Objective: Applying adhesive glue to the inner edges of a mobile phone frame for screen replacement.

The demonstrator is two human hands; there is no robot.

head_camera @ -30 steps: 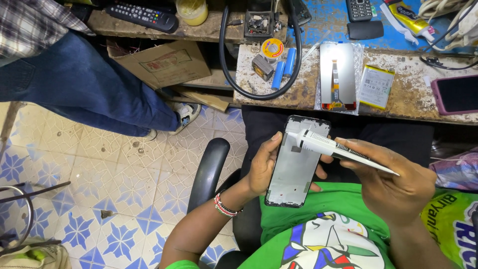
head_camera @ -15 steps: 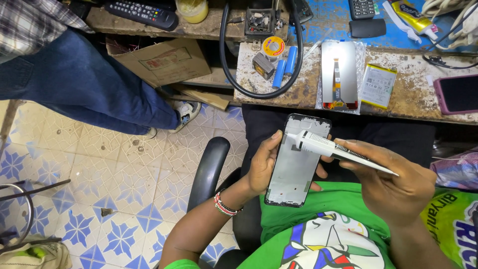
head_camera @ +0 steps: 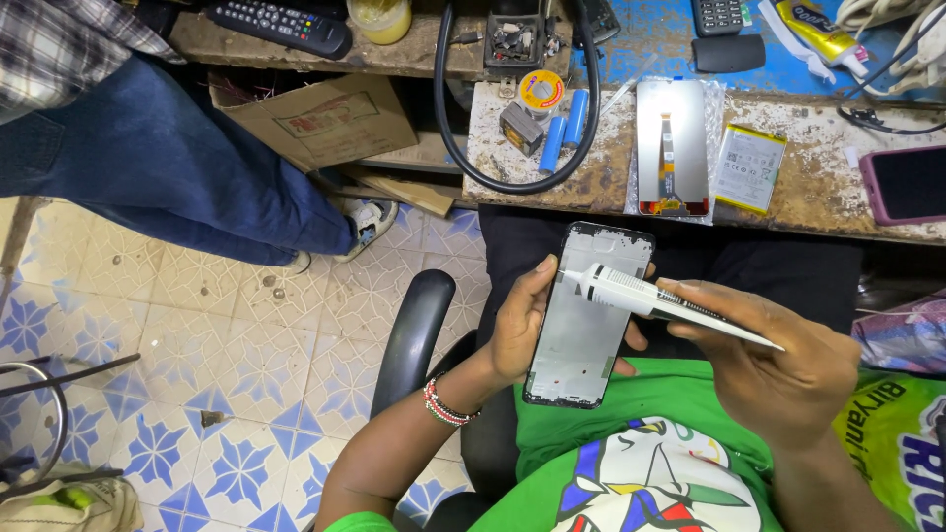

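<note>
My left hand [head_camera: 520,325] grips a bare phone frame [head_camera: 583,335], a grey metal plate with a black rim, held upright over my lap. A white glue tube [head_camera: 641,298] lies in my right hand [head_camera: 778,360], with its narrow nozzle touching the frame's upper left edge. On the workbench just above lie a phone screen panel [head_camera: 672,148] face down on plastic film and a yellow-green phone battery [head_camera: 749,169].
The worn workbench [head_camera: 818,212] also carries a black cable loop [head_camera: 443,118], a solder reel [head_camera: 541,94], blue cells [head_camera: 565,131], a pink-cased phone [head_camera: 905,183] and a remote [head_camera: 281,25]. Another person's jeans leg [head_camera: 168,167] and a cardboard box [head_camera: 315,120] stand left. A black chair armrest [head_camera: 409,330] is below.
The tube's nozzle has shifted slightly along the frame's upper left edge. Both hands otherwise hold the same pose.
</note>
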